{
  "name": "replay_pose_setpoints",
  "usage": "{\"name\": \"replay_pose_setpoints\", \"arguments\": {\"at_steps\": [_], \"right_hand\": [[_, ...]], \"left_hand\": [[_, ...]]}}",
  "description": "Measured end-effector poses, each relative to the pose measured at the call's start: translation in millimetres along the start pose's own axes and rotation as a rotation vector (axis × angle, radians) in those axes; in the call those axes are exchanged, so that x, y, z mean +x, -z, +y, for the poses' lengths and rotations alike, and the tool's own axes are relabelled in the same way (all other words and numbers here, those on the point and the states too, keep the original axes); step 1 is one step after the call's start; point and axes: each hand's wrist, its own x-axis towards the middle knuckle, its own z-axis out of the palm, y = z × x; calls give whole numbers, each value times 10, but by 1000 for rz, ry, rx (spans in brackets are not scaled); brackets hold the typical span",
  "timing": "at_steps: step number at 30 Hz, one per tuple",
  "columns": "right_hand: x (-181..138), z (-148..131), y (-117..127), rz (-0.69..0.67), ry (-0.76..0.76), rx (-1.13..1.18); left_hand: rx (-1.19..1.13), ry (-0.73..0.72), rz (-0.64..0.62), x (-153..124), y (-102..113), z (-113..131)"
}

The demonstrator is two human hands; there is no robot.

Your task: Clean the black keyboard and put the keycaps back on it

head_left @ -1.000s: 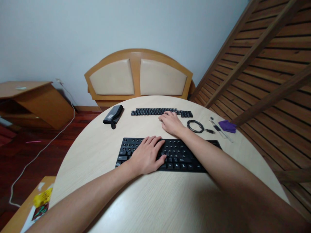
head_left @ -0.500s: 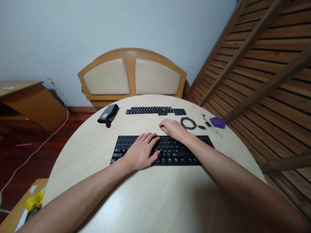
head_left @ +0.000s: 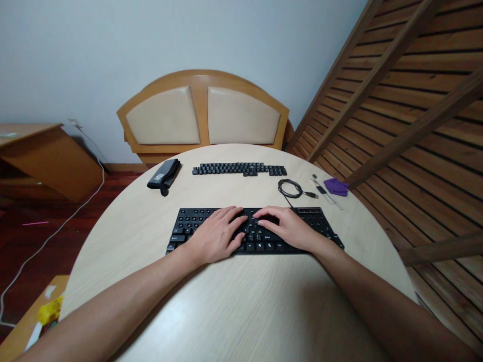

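A black keyboard [head_left: 188, 226] lies across the middle of a round pale wooden table [head_left: 241, 306]. My left hand [head_left: 217, 234] rests flat on the keyboard's middle-left keys with its fingers stretched out. My right hand [head_left: 289, 229] is on the keys just to the right of it. Its thumb and forefinger curl together over a key near the centre, and I cannot make out what is between them. A row of loose black keycaps [head_left: 237, 169] lies farther back on the table, apart from both hands.
A coiled black cable [head_left: 290, 188], a small tool [head_left: 324, 190] and a purple cloth [head_left: 335, 186] lie at the right rear. At the left rear lies a grey pouch [head_left: 164, 174]. Behind the table stands a padded wooden headboard [head_left: 204, 115], with slatted wooden frames [head_left: 407, 100] to the right.
My right hand has drawn back from the row of loose keycaps to the keyboard beside my left hand. My left hand stayed on the keys. The view has shifted slightly.
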Motion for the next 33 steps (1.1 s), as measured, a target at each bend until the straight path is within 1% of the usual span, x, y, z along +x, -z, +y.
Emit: {"name": "replay_pose_setpoints", "arguments": {"at_steps": [3,7,14,18,25,33], "right_hand": [[5,22,-8,-17,1,4],[-10,44,-31,-33,73,-33],[-36,14,-44,-56,192,-146],[-43,-32,-47,-41,258,-182],[-37,-92,-61,-33,285,-168],[-51,-92,-64,-55,258,-170]], "left_hand": [[-8,-36,-4,3,6,-7],[-49,-74,15,13,9,-21],[-56,-79,14,16,19,-18],[-65,-78,20,17,18,-16],[-71,-75,33,13,7,-20],[-84,-82,43,15,16,-15]]}}
